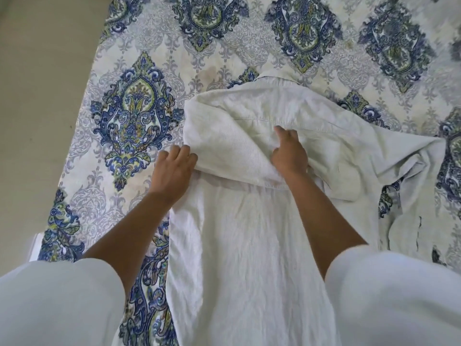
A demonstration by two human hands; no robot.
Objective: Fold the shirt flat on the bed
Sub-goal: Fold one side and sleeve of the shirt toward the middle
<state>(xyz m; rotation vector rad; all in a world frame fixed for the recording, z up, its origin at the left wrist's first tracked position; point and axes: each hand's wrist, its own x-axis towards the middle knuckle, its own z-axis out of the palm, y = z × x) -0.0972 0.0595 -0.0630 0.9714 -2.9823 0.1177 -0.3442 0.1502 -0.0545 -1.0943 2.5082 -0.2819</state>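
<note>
A pale white shirt lies lengthwise on the bed, collar end far from me. A sleeve is folded across the upper back as a broad band. My left hand rests at the left end of that band, fingers curled over its lower edge. My right hand pinches the band near its middle, thumb and fingers closed on the cloth. The other sleeve lies rumpled and spread out to the right. My forearms cover part of the shirt's body.
The bed carries a sheet with blue and green paisley medallions. Its left edge runs diagonally, with beige floor beyond. My white sleeves fill both lower corners.
</note>
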